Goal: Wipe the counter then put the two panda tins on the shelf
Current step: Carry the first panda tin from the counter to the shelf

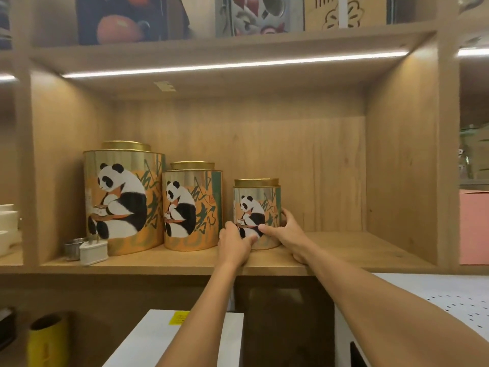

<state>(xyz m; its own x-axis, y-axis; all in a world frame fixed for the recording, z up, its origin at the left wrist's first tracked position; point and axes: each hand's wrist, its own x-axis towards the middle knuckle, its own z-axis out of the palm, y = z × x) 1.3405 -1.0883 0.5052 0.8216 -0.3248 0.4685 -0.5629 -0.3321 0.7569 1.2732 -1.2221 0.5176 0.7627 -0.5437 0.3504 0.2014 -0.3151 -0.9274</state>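
Observation:
Three panda tins with gold lids stand upright in a row on the wooden shelf [344, 250]. The large tin [123, 197] is at the left, the medium tin [191, 207] in the middle, the small tin [256, 205] at the right. Both my hands hold the small tin near its base. My left hand [234, 245] grips its lower left side. My right hand [284, 231] wraps around its right side, thumb across the front. The small tin rests on the shelf board, a short gap from the medium tin.
A white plug adapter [94, 251] and a small metal cup [72, 247] sit at the shelf's front left. White bowls [8, 226] fill the left compartment, a pink box [473, 226] the right. Below are a white box [158, 340] and a yellow cylinder [47, 343].

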